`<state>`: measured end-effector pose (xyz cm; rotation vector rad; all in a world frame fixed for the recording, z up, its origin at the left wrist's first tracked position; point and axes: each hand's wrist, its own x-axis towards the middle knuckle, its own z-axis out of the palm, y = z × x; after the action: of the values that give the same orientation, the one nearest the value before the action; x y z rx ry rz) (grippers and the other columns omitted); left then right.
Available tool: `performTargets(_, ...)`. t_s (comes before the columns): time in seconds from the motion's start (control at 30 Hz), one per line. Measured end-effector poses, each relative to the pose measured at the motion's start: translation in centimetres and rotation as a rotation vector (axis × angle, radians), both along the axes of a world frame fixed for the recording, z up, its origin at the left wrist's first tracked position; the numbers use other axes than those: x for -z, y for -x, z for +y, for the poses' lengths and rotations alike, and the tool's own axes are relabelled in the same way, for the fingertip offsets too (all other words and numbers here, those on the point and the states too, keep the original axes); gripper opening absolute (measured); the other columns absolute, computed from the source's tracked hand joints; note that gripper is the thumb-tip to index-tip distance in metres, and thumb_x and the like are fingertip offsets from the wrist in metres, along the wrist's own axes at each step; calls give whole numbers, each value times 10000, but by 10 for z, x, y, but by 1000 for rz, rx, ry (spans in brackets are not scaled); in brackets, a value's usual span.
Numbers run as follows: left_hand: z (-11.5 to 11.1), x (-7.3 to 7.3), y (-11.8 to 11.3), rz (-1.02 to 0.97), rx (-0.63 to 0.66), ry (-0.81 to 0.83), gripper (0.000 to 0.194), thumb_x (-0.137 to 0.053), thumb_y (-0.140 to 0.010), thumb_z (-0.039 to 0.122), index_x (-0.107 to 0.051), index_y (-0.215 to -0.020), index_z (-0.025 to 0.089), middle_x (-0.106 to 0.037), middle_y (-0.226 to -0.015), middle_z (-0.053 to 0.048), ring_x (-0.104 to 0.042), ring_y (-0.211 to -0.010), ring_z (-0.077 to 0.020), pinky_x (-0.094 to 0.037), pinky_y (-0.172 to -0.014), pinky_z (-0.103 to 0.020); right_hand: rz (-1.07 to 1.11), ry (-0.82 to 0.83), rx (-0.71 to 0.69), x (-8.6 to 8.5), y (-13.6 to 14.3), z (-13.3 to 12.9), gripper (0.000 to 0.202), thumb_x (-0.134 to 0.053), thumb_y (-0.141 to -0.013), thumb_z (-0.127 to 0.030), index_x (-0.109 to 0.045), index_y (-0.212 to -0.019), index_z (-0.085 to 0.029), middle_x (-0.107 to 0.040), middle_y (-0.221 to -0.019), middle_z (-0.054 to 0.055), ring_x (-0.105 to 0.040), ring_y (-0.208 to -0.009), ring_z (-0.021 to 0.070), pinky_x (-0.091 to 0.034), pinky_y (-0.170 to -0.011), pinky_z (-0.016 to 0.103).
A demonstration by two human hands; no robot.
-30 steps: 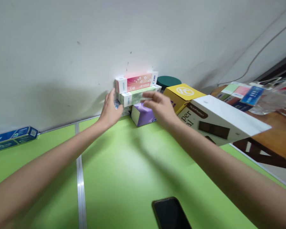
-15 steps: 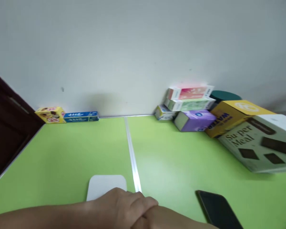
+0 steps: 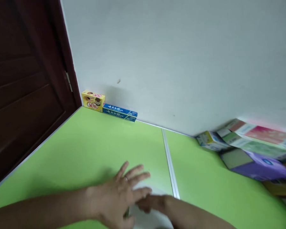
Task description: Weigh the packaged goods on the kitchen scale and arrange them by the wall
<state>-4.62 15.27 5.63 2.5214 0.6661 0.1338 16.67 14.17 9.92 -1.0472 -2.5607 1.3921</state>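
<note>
Lying at the bottom centre of the frame, the white object (image 3: 149, 220) sits low on the green tabletop (image 3: 92, 143), left of the pale strip (image 3: 169, 162), partly covered by both hands and cut off by the lower border. The left hand (image 3: 116, 198) reaches in from the lower left with fingers splayed and nothing visible in its grasp; the right hand (image 3: 153, 202) comes from the lower right, its fingertips partly behind the left thumb, so I cannot tell whether it grips anything. Blur hides the object's thickness and material, but its plain, pale face suggests something stiff and smooth, probably light and a little slippery under flat fingers. Opposite edges would likely give the surest hold, with fingertips beneath if there is room; pressing on top would probably only slide it.
</note>
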Motion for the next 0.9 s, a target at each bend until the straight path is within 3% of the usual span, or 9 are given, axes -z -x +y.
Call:
performTargets(0.1,57,13,22,52,-315,-54,609,-530,-851,320,-372,-1420,169,-209,-1583,-175,-82,-1471,-354,-137,-1133,-664,17,-85,258,14,8,58,336,-507,-892,-241,-611,-1210,-207,-704,-1132,109,-688,-981,222,-582,-838,393)
performTargets(0.2,128,29,31,154,-552,-165,602,-470,-849,147,-340,-1430,56,-205,-1573,-213,-105,-1474,-323,-126,-1163,-603,-21,-266,502,50,18,128,338,-462,-907,-249,-571,-1211,-151,-680,-1138,153,-684,-988,230,-585,-838,413)
performTargets(0.33,212,50,29,176,-680,-319,721,-423,-781,-2,-210,-1469,-26,-155,-1584,-214,-66,-1480,-301,-92,-1196,-507,-82,-625,661,100,29,208,452,-506,-826,-169,-507,-1275,-123,-544,-1321,200,-546,-1197,326,-462,-993,555)
performTargets(0.43,250,70,30,152,-724,-413,718,-421,-766,-22,-275,-1467,27,-172,-1586,-196,-66,-1481,-305,-84,-1191,-525,-93,-796,656,122,32,247,459,-512,-779,-114,-522,-1237,-108,-517,-1320,205,-448,-1255,366,-368,-1053,593)
performTargets(0.53,264,92,36,91,-768,-479,710,-417,-765,-22,-344,-1457,122,-221,-1583,-159,-116,-1478,-304,-89,-1180,-567,-82,-1012,604,136,30,266,326,-514,-769,-106,-557,-1090,-141,-552,-1228,194,-478,-1161,365,-417,-981,574)
performTargets(0.67,262,111,39,4,-775,-568,648,-419,-792,7,-404,-1424,151,-312,-1557,-128,-159,-1475,-276,-63,-1194,-542,40,-1065,549,146,24,278,176,-514,-792,-137,-500,-955,-201,-525,-1249,187,-449,-1171,350,-429,-939,543)
performTargets(0.77,262,110,39,-29,-788,-587,620,-447,-779,16,-451,-1380,166,-321,-1555,-118,-172,-1471,-278,-68,-1194,-539,51,-1012,534,142,22,285,165,-525,-762,-125,-467,-885,-218,-558,-1170,172,-490,-1077,332,-455,-875,507)
performTargets(0.9,259,90,50,-2,-808,-491,564,-460,-798,46,-462,-1351,159,-299,-1560,-132,-173,-1467,-295,-74,-1181,-565,17,-897,475,125,11,275,158,-551,-741,-135,-435,-791,-229,-589,-1014,141,-522,-924,295,-485,-792,458)
